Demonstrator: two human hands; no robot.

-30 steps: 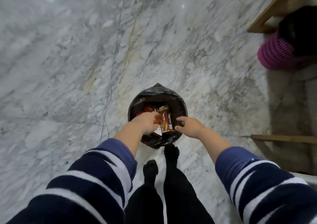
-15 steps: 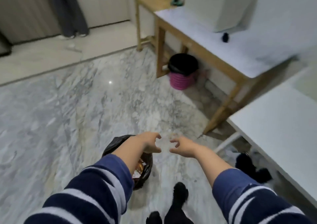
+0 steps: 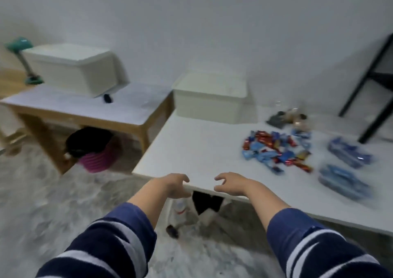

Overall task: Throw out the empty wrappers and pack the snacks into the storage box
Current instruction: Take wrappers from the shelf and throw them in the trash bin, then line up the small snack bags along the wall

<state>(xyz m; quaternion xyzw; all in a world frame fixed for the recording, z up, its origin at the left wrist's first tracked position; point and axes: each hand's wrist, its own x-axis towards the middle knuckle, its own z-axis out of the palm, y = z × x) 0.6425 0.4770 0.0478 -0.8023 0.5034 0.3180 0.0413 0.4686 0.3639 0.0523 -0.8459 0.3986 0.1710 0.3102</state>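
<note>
Head view, blurred: at far left a green lamp (image 3: pixel 23 58) and a white bin (image 3: pixel 72 69) stand on a wooden desk (image 3: pixel 127 107), with a pink basket (image 3: pixel 97 158) under it. Both hands, left (image 3: pixel 174 185) and right (image 3: pixel 230 184), hover empty with loosely curled fingers at the white table's (image 3: pixel 191 145) near edge. Behind sits the lidded storage box (image 3: pixel 210 99). Right of it the snacks (image 3: pixel 276 150) lie heaped, with blue packs (image 3: pixel 346 154) beyond.
</note>
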